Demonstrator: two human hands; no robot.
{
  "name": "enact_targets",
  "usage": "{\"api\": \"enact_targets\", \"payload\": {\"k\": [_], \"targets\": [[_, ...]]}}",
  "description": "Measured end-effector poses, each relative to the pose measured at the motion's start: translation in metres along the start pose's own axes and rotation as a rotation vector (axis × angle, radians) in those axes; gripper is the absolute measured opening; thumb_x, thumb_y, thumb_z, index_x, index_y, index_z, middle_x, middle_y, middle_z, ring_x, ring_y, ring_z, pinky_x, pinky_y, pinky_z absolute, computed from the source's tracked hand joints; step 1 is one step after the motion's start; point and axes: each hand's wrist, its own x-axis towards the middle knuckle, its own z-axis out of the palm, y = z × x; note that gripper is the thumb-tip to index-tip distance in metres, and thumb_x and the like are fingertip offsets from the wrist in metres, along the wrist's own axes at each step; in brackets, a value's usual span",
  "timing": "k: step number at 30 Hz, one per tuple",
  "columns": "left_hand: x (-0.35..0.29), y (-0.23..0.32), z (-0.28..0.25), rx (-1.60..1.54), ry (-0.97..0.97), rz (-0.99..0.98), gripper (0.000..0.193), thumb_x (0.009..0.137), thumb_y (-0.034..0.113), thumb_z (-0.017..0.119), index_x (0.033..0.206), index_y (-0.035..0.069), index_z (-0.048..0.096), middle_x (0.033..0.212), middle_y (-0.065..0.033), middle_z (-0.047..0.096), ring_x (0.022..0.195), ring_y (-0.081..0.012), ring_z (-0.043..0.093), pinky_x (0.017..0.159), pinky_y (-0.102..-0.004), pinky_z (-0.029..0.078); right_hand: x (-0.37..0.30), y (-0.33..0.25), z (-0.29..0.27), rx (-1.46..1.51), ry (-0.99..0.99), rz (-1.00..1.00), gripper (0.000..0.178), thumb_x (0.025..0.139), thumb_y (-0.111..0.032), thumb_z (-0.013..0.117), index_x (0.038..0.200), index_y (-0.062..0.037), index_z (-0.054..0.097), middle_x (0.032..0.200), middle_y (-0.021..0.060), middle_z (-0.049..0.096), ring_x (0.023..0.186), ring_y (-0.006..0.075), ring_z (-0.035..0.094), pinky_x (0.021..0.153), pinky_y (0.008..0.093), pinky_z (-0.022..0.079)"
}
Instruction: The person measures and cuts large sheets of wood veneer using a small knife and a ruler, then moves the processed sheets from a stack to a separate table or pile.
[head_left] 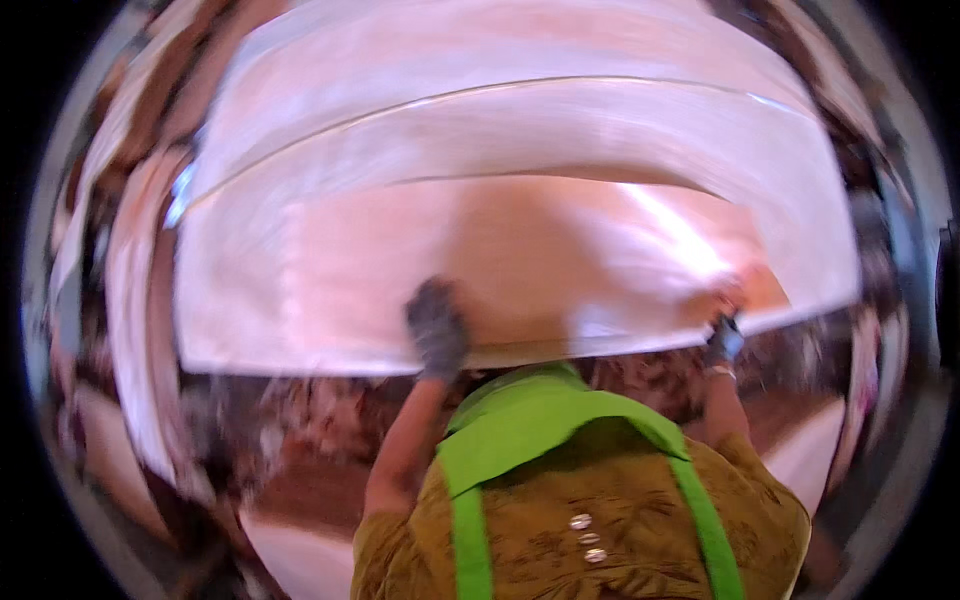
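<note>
A thin tan sheet [380,240], looking like wood veneer, lies on a larger pale sheet [240,290] in front of me. My left hand [437,325], in a dark grey glove, rests open on the near edge of the tan sheet, left of its middle. At that sheet's near right corner is my right hand [724,335], also in a dark glove. Its fingers look closed on the edge, though motion blurs them. A bright streak of light crosses the tan sheet beside that hand.
Beyond a thin curved edge line, more pale sheet surface [520,130] spreads out. Long pale strips or sheets [140,330] hang or stand at the left. Brownish scraps [330,420] litter the area below the near edge. A green apron [540,410] covers my front.
</note>
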Motion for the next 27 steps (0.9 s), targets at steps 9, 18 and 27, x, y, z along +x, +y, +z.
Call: {"api": "enact_targets", "payload": {"k": [9, 18, 27], "targets": [[-0.038, -0.031, -0.021, 0.275, -0.137, -0.039, 0.065, 0.082, 0.033, 0.049, 0.142, 0.013, 0.03, 0.149, -0.0121, 0.024, 0.137, -0.0326, 0.02, 0.108, -0.0515, 0.015, -0.07, -0.038, 0.006, 0.229, 0.037, -0.243, 0.018, 0.081, -0.015, 0.069, 0.069, -0.0081, 0.057, 0.057, -0.0014, 0.052, 0.043, 0.0068, 0.043, 0.04, 0.0224, 0.035], [-0.031, -0.022, -0.031, 0.274, -0.12, -0.033, 0.067, 0.082, 0.031, 0.052, 0.142, 0.012, 0.029, 0.149, -0.0151, 0.023, 0.136, -0.0348, 0.022, 0.107, -0.0522, 0.017, -0.031, 0.044, 0.028, 0.267, -0.022, 0.246, 0.015, 0.079, -0.013, 0.067, 0.073, -0.0098, 0.054, 0.056, -0.0005, 0.049, 0.039, 0.0107, 0.042, 0.037, 0.0254, 0.034], [-0.029, -0.027, -0.024, 0.312, -0.114, -0.01, 0.061, 0.084, 0.033, 0.051, 0.139, 0.011, 0.035, 0.145, -0.017, 0.029, 0.133, -0.0356, 0.028, 0.105, -0.0524, 0.021, -0.027, 0.041, 0.027, 0.337, -0.137, 0.331, 0.012, 0.08, -0.009, 0.064, 0.074, -0.0073, 0.054, 0.054, 0.0003, 0.048, 0.039, 0.0114, 0.04, 0.038, 0.0259, 0.032]]}}
